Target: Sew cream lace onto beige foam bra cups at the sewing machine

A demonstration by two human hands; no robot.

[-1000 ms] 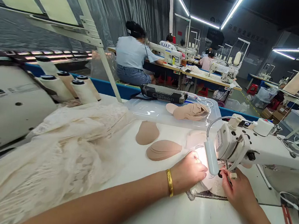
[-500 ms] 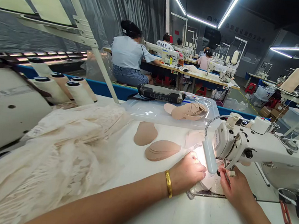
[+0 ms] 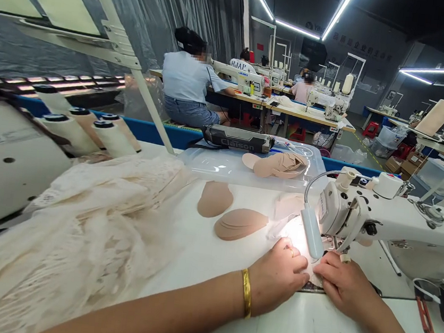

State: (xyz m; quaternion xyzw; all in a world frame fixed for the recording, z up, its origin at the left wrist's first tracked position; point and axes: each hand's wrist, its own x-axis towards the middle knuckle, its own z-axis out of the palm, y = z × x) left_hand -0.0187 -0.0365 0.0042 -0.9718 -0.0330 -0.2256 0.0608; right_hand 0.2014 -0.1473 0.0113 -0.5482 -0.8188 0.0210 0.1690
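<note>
At the head of a white sewing machine [image 3: 393, 213], both hands are close together. My left hand [image 3: 279, 274], with a gold bangle at the wrist, has its fingers curled closed on a pale pink fabric piece [image 3: 316, 278]. From the other side my right hand [image 3: 347, 285] pinches the same piece just in front of the needle area. A grey lamp [image 3: 311, 233] lights the spot and hides part of the needle. Sheer white fabric [image 3: 281, 227] lies behind my left hand. A fanned stack of beige bra pads [image 3: 241, 225] rests to the left.
Another beige pad [image 3: 215, 199] lies behind the stack. Cream lace fabric [image 3: 90, 226] is heaped at left. A plastic bin lid [image 3: 222, 164] holds more pads [image 3: 280, 165] and a dark case [image 3: 237, 138]. Red-handled snips [image 3: 424, 315] lie at right. A co-worker [image 3: 191, 83] sits beyond.
My left hand has shifted slightly right and toward me. My right hand has drawn back from the needle area, a little leftward, and the hands are now closer together around the fabric piece.
</note>
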